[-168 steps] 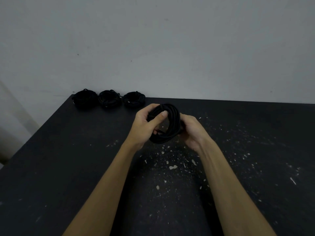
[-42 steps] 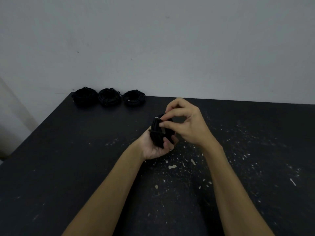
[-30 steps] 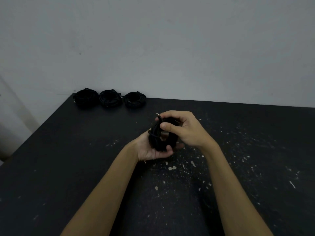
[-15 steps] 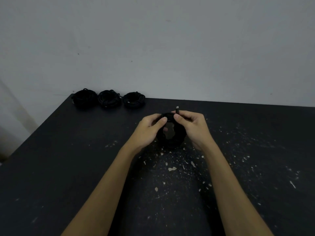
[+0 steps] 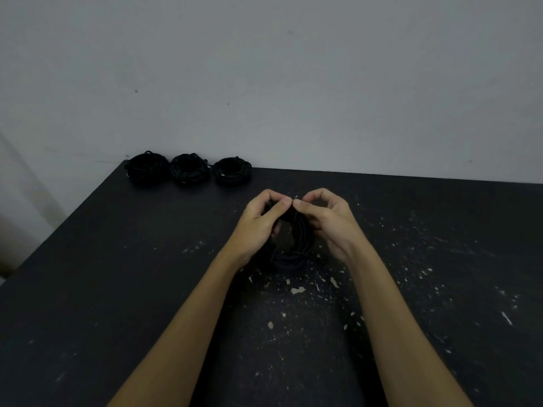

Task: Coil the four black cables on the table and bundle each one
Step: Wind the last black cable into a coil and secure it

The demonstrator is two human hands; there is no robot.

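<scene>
A coiled black cable stands on edge between my hands above the middle of the black table. My left hand pinches the top of the coil with thumb and curled fingers. My right hand pinches the same spot from the right, thumb tip almost touching my left thumb. A small pale tip shows between the two thumbs. Three bundled black cable coils lie in a row at the table's far left edge: one, a second, a third.
The table top is speckled with pale paint chips around and to the right of my hands. A grey wall rises right behind the table's far edge. The table's left edge runs diagonally at the left.
My left hand first cupped the coil from below while my right worked on top. Now both hands pinch the coil's top, and the coil hangs lower and more upright between them.
</scene>
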